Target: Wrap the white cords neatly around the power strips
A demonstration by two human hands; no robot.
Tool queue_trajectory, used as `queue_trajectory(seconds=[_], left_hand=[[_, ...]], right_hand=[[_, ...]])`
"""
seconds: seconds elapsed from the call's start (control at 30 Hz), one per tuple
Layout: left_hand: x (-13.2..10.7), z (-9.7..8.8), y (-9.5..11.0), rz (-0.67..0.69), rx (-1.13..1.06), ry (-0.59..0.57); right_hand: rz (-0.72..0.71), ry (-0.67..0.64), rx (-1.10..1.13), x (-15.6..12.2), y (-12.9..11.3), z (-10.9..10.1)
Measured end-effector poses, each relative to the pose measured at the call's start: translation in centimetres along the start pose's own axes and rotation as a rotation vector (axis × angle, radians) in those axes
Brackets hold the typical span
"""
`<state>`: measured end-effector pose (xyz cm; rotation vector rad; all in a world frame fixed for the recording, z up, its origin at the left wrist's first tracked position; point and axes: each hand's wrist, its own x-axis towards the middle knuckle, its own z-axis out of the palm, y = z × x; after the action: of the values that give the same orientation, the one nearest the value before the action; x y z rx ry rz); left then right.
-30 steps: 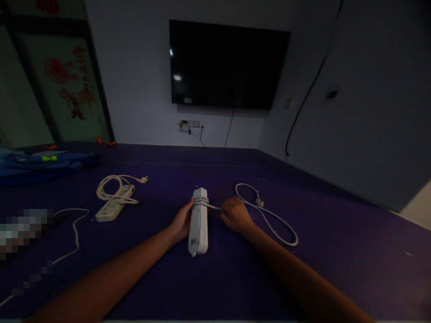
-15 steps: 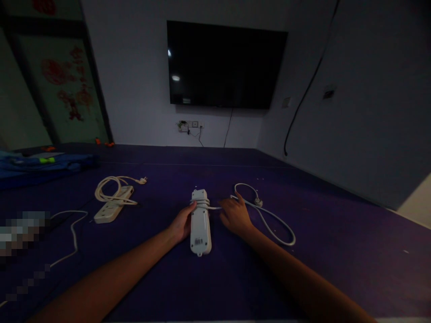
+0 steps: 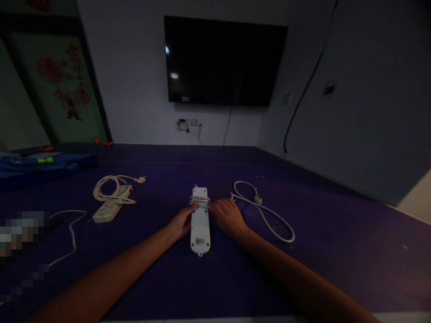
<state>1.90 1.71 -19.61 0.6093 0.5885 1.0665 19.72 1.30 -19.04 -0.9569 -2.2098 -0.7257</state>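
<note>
A white power strip (image 3: 200, 226) lies face down in front of me, a barcode label near its close end. Its cord (image 3: 198, 199) is wound a few turns round the far half. My left hand (image 3: 182, 222) grips the strip's left side, thumb on the wraps. At the right edge, my right hand (image 3: 229, 217) has its curled fingers on the cord; the fingertips are partly hidden. Beyond that hand, the loose cord (image 3: 278, 222) loops over the purple surface, ending in a plug (image 3: 258, 199).
To the left, another power strip (image 3: 109, 211) lies beneath its coiled cord, with a thin white cable (image 3: 72, 231) nearer me. Blue cloth (image 3: 43, 166) lies at the far left on the purple surface (image 3: 161, 287). A television (image 3: 225, 60) hangs on the wall ahead.
My right hand has moved left, up against the strip, and the short stretch of cord between them no longer shows. My left hand keeps its hold. The view has shifted slightly.
</note>
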Motion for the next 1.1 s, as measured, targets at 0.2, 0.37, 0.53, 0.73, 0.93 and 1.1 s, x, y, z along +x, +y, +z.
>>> queue_trajectory(seconds=[0.2,0.37,0.53,0.73,0.93,1.1], left_hand=[[-0.7,0.3,0.9,-0.046,-0.069,-0.065],[-0.6,0.3,1.0,-0.053,-0.071,-0.012],[-1.0,0.5,1.0,-0.104,0.024,-0.028],[-1.3,0.7,1.3,-0.17,0.047,0.014],[-1.4,1.2,1.2,-0.09,0.056,0.058],[-1.5,1.6,1.3,-0.056,0.057,0.068]], right_hand=[[0.047,-0.006,-0.013,0.0,0.2,-0.2],[0.083,-0.005,-0.013,0.1,0.4,-0.1],[0.098,-0.018,-0.002,0.1,0.6,-0.1],[0.116,-0.091,-0.013,0.1,0.8,-0.2],[0.145,-0.141,-0.028,0.1,2.0,-0.1],[0.131,-0.19,-0.036,0.0,2.9,-0.2]])
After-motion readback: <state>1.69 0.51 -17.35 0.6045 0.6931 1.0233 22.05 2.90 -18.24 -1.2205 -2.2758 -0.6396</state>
